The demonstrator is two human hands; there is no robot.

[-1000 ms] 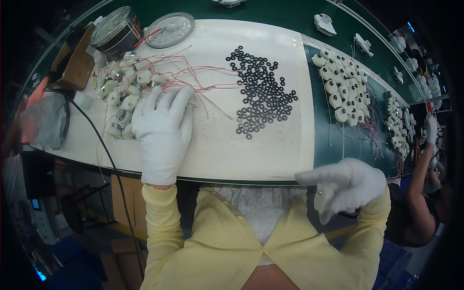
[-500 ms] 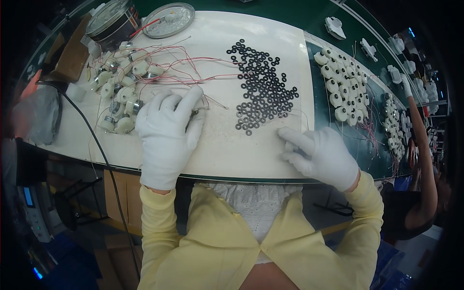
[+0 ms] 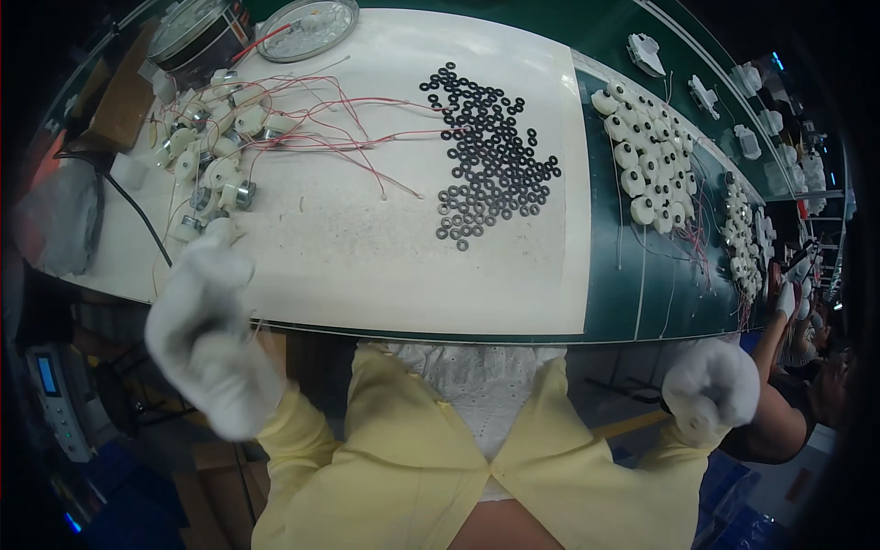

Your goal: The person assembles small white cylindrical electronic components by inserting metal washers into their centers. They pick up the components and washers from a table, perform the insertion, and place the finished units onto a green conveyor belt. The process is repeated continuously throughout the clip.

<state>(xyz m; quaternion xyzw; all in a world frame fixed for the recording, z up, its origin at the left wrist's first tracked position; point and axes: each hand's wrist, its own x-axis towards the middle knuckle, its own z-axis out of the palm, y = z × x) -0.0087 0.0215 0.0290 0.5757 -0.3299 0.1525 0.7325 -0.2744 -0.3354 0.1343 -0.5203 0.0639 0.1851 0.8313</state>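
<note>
Both my hands wear white gloves and are off the white work mat (image 3: 403, 284). My left hand (image 3: 211, 335) is at the table's front left edge, blurred, with its fingers curled in. A thin wire-like line shows beside it, but what it holds is hidden. Out beyond the front edge on the right, my right hand (image 3: 710, 390) is closed, its fingertips tucked out of sight. Small black rings (image 3: 495, 151) lie spread on the mat's right half. A heap of small cream-and-metal motors (image 3: 215, 156) with red and white wires lies to the left.
Rows of cream round parts with black centres (image 3: 646, 156) stand on the green table (image 3: 610, 284) at right. A metal can (image 3: 197, 41), a round lid (image 3: 307, 32) and a cardboard box (image 3: 124, 96) are at back left. A black cable (image 3: 137, 206) crosses the left side. A co-worker's arm (image 3: 770, 348) is at far right.
My left hand has moved left and toward me, off the mat. The right has drawn back from beside the rings, out to the right, and curled closed. The co-worker's gloved hand has moved lower.
</note>
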